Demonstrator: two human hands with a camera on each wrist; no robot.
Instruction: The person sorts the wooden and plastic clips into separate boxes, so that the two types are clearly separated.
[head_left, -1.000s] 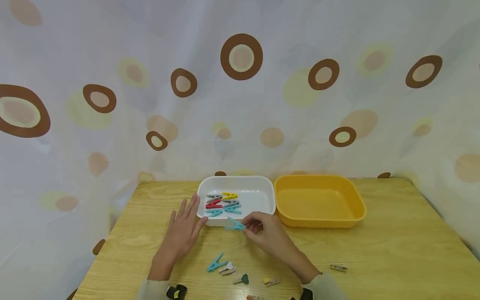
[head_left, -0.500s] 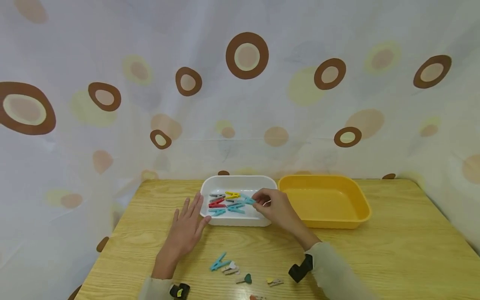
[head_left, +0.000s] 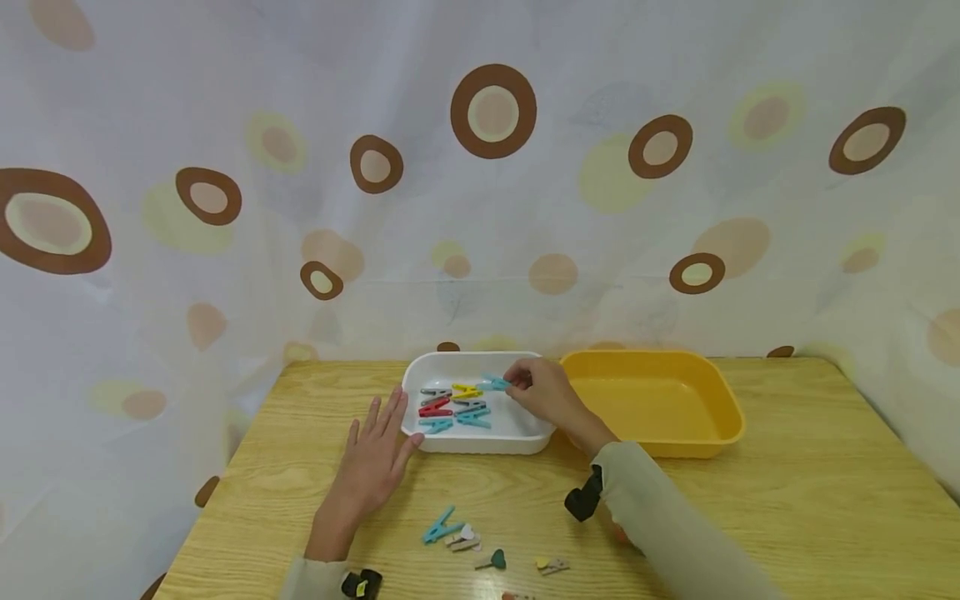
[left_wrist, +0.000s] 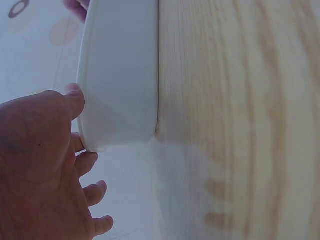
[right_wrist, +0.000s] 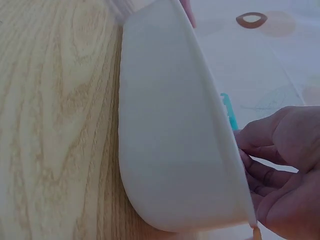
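Near the centre of the head view, the right hand (head_left: 542,390) reached over the white tray (head_left: 525,437) and pinched a teal clothespin (head_left: 492,383) between thumb and fingertips, holding it above the tray's upper middle part, just beside the yellow clothespin (head_left: 467,390) that lay inside. The right wrist view showed the same grip from below the tray's rim: curled fingers (right_wrist: 260,172) at the right edge of the frame and a sliver of the teal peg (right_wrist: 227,107) poking up behind the white wall; whether the peg touched the tray floor could not be told from either view. The left hand (head_left: 372,464) lay flat on the wooden table (head_left: 787,517), lower left of the tray, fingers spread and straight, its thumb touching the tray's near left corner, as the left wrist view confirmed at the thumb tip (left_wrist: 75,97). Inside the tray also lay a red clothespin (head_left: 434,408), grey ones and two more teal ones. To the right of the white tray stood a yellow tray (head_left: 723,433), the two almost touching. Toward the bottom centre of the head view, a loose teal clothespin (head_left: 440,527) and several small wooden clips (head_left: 553,566) lay on the table. A dotted curtain (head_left: 480,167) filled the upper frame.
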